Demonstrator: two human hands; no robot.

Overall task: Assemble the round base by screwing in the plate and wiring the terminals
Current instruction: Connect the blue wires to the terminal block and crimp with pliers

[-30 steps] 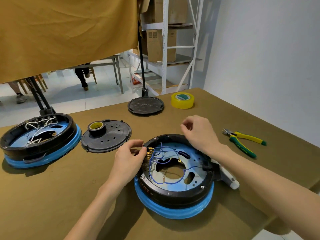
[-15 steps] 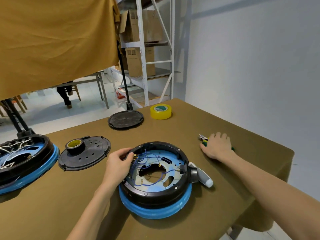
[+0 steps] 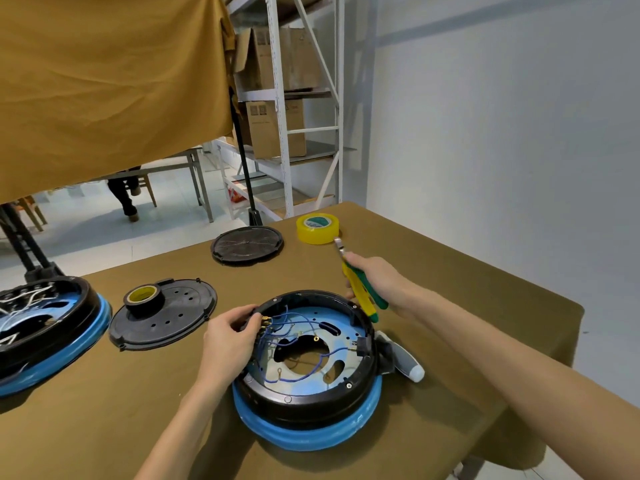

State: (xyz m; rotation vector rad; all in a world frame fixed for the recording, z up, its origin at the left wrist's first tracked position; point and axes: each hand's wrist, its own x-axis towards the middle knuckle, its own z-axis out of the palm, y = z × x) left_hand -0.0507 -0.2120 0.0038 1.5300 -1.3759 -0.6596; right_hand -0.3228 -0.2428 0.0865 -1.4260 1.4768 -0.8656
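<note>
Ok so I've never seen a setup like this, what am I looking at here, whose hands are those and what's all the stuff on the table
No machine here: a person works with bare hands, filmed by a wide camera worn on the head, looking forward and down. That is why the arms reach in from the bottom.

The left hand grips the rim of the round base, a black ring on a blue cushion with thin blue wires inside. The right hand holds yellow and green pliers.

On the brown table lie a black cover with a tape roll on it, a black disc, yellow tape, a second base at the left, and a grey tool handle beside the base.
</note>
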